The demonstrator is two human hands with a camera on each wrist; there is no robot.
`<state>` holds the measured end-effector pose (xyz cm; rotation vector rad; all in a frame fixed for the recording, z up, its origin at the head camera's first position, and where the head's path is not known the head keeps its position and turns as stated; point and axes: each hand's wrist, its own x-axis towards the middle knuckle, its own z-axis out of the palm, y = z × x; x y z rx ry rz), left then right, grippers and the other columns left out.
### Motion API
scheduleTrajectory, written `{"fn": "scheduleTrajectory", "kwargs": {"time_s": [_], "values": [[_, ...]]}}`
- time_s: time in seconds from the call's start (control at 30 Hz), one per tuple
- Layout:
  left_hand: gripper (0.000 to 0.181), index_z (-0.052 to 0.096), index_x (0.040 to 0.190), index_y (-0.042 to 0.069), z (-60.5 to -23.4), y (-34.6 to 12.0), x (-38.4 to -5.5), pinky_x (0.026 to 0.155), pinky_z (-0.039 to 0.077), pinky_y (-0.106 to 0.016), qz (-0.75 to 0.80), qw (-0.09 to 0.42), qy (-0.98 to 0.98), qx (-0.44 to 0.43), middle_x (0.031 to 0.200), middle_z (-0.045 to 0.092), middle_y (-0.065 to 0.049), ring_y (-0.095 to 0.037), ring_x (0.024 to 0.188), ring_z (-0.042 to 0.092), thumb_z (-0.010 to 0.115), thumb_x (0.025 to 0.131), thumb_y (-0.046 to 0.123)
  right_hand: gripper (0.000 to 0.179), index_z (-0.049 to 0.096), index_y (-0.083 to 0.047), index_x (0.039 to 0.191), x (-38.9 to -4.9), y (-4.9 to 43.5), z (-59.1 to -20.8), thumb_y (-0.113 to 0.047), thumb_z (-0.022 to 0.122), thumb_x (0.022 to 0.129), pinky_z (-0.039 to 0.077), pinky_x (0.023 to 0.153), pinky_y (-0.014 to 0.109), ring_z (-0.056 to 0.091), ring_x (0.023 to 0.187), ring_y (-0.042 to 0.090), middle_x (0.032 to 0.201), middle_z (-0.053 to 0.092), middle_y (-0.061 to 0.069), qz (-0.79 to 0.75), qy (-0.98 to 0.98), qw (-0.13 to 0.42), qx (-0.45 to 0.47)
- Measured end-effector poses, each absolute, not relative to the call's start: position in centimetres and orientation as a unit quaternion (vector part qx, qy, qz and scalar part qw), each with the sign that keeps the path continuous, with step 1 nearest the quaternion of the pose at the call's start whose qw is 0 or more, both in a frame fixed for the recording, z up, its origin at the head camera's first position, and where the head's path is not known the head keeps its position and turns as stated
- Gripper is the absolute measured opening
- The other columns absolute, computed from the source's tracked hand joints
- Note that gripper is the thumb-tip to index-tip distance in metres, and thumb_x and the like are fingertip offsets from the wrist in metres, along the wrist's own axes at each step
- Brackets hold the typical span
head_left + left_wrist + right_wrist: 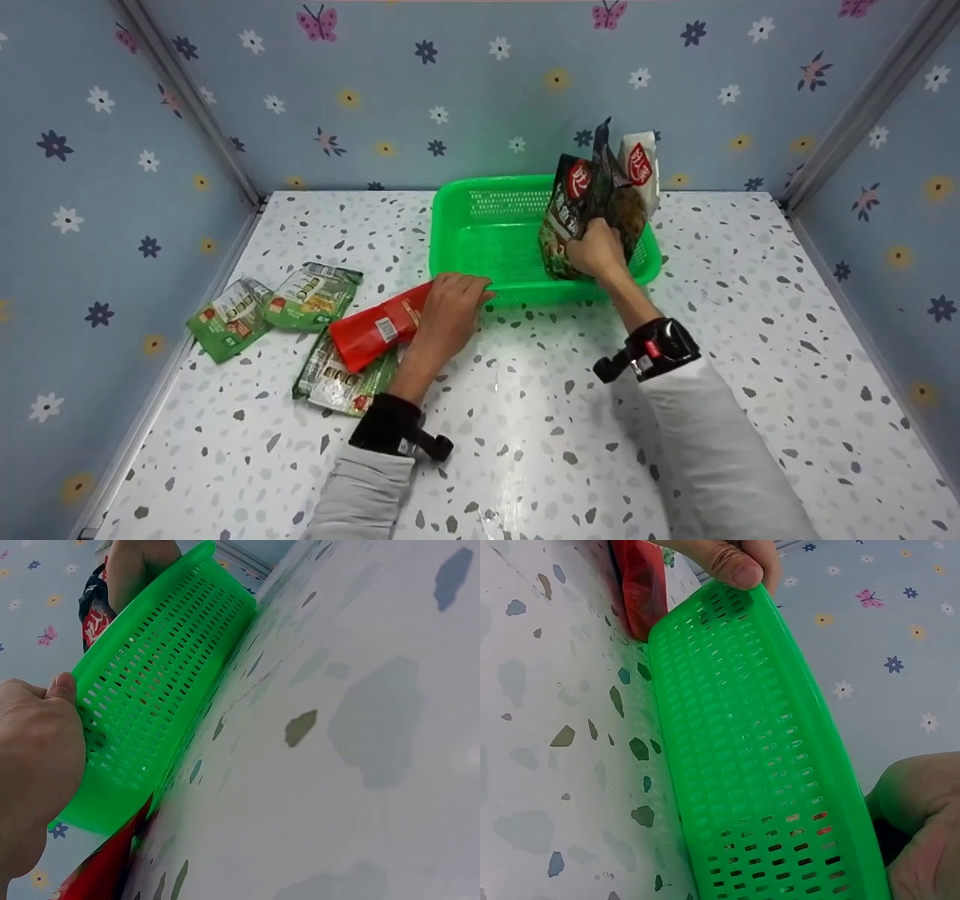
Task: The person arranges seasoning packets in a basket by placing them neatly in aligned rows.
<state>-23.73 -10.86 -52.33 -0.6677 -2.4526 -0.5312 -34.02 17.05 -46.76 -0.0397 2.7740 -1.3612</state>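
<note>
A green plastic basket with slotted sides stands against the back wall. My left hand grips its front-left rim; in the right wrist view the thumb lies over the edge. Several food packets stand upright at the basket's right end: a black one with a red label, a dark one seen edge-on, and one with a white top. My right hand reaches over the front rim and holds the dark packet low down, its fingertips hidden.
A red packet lies by my left wrist, partly on a green-and-white packet. Two more green packets lie at the table's left side. Patterned walls enclose the speckled table at back, left and right.
</note>
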Motion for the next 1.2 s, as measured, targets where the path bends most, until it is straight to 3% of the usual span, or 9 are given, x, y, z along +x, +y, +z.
{"fn": "scheduleTrajectory", "kwargs": {"time_s": [0.1, 0.17, 0.37, 0.5, 0.63, 0.8, 1.0, 1.2], "values": [[0.021, 0.077, 0.122, 0.005, -52.4, -10.9, -23.7, 0.104, 0.061, -0.045, -0.199, 0.268, -0.91, -0.247, 0.114, 0.086, -0.012, -0.031, 0.104, 0.08, 0.071, 0.112, 0.022, 0.015, 0.066, -0.002, 0.106, -33.6, 16.8, -46.3, -0.01, 0.054, 0.102, 0.038, 0.065, 0.042, 0.047, 0.066, 0.023, 0.079, 0.056, 0.007, -0.44, 0.898, 0.009, -0.015], [0.021, 0.077, 0.122, 0.005, -52.4, -10.9, -23.6, 0.104, 0.061, -0.045, -0.2, 0.267, -0.91, -0.245, 0.114, 0.086, -0.011, -0.03, 0.104, 0.08, 0.071, 0.112, 0.022, 0.014, 0.061, -0.007, 0.091, -33.5, 16.7, -46.0, -0.009, 0.052, 0.101, 0.033, 0.059, 0.038, 0.039, 0.057, 0.019, 0.066, 0.046, 0.001, -0.44, 0.898, 0.003, -0.021], [0.021, 0.077, 0.122, 0.006, -52.5, -10.8, -23.7, 0.104, 0.061, -0.044, -0.196, 0.273, -0.91, -0.241, 0.114, 0.086, -0.01, -0.029, 0.105, 0.08, 0.072, 0.112, 0.023, 0.025, 0.05, -0.013, 0.077, -33.1, 16.4, -45.4, -0.004, 0.05, 0.1, 0.031, 0.057, 0.035, 0.035, 0.054, 0.016, 0.06, 0.038, -0.003, -0.422, 0.906, -0.013, -0.021], [0.02, 0.078, 0.122, 0.005, -52.5, -10.8, -23.6, 0.103, 0.061, -0.044, -0.192, 0.278, -0.91, -0.241, 0.114, 0.087, -0.01, -0.029, 0.105, 0.08, 0.073, 0.111, 0.022, 0.024, 0.052, -0.013, 0.079, -32.7, 16.2, -45.0, -0.007, 0.053, 0.102, 0.035, 0.063, 0.039, 0.041, 0.06, 0.02, 0.063, 0.042, -0.001, -0.403, 0.915, -0.013, -0.013], [0.021, 0.078, 0.123, 0.005, -52.5, -10.8, -23.7, 0.104, 0.061, -0.044, -0.194, 0.274, -0.91, -0.241, 0.114, 0.087, -0.01, -0.03, 0.105, 0.08, 0.073, 0.112, 0.023, 0.018, 0.066, -0.006, 0.09, -32.7, 16.3, -45.0, -0.016, 0.06, 0.105, 0.043, 0.067, 0.041, 0.055, 0.067, 0.024, 0.068, 0.056, 0.002, -0.395, 0.919, -0.01, -0.012], [0.022, 0.077, 0.124, 0.005, -52.4, -10.8, -23.7, 0.105, 0.061, -0.045, -0.199, 0.269, -0.91, -0.243, 0.115, 0.087, -0.011, -0.03, 0.105, 0.08, 0.072, 0.112, 0.023, 0.033, 0.076, 0.001, 0.107, -32.7, 16.4, -44.9, -0.03, 0.067, 0.108, 0.047, 0.068, 0.04, 0.062, 0.069, 0.024, 0.076, 0.066, 0.007, -0.396, 0.918, 0.012, -0.013], [0.022, 0.077, 0.124, 0.005, -52.4, -10.9, -23.7, 0.105, 0.061, -0.044, -0.199, 0.267, -0.911, -0.244, 0.116, 0.087, -0.01, -0.03, 0.105, 0.08, 0.071, 0.112, 0.023, 0.044, 0.079, 0.004, 0.113, -32.2, 16.1, -44.5, -0.039, 0.072, 0.106, 0.049, 0.067, 0.038, 0.067, 0.072, 0.023, 0.088, 0.079, 0.017, -0.375, 0.927, 0.011, -0.019], [0.023, 0.077, 0.124, 0.005, -52.3, -10.8, -23.8, 0.105, 0.061, -0.045, -0.199, 0.264, -0.911, -0.246, 0.116, 0.087, -0.01, -0.029, 0.106, 0.08, 0.072, 0.112, 0.023, 0.044, 0.077, 0.004, 0.119, -34.0, 16.5, -46.2, -0.038, 0.074, 0.105, 0.052, 0.071, 0.044, 0.074, 0.086, 0.035, 0.106, 0.08, 0.026, -0.349, 0.936, 0.035, -0.026]]}}
